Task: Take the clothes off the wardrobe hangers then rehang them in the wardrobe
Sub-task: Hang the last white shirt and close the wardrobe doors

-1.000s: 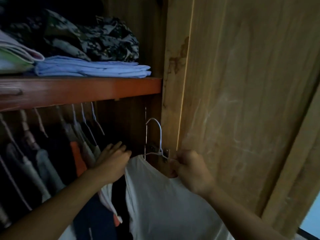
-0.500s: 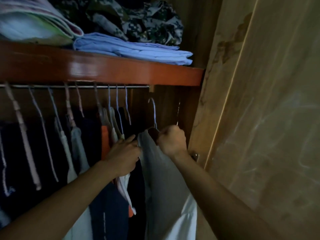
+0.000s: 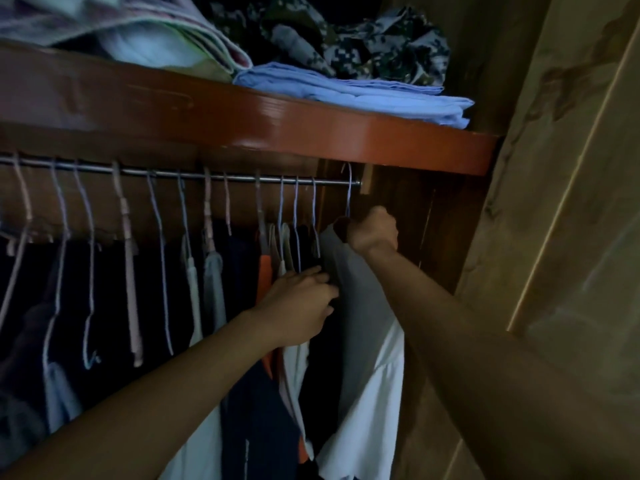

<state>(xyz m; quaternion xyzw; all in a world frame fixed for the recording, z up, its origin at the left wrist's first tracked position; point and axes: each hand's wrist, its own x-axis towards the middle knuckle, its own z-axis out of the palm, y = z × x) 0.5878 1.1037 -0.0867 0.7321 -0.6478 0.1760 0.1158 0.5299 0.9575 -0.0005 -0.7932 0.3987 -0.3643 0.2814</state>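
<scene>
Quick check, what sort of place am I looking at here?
Most likely the inside of a home wardrobe: a metal rail crowded with hangers and hanging clothes, a wooden shelf above it with folded clothes, and a wooden door open on the right.

Dim, bluish picture with soft blur, deep shadows, and wide-angle edge bending.

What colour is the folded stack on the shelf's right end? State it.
Light blue, clearest in the head view.

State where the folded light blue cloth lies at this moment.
In the head view the folded light blue cloth lies on the red-brown shelf, upper right of centre, just in front of the camouflage clothing.
</scene>
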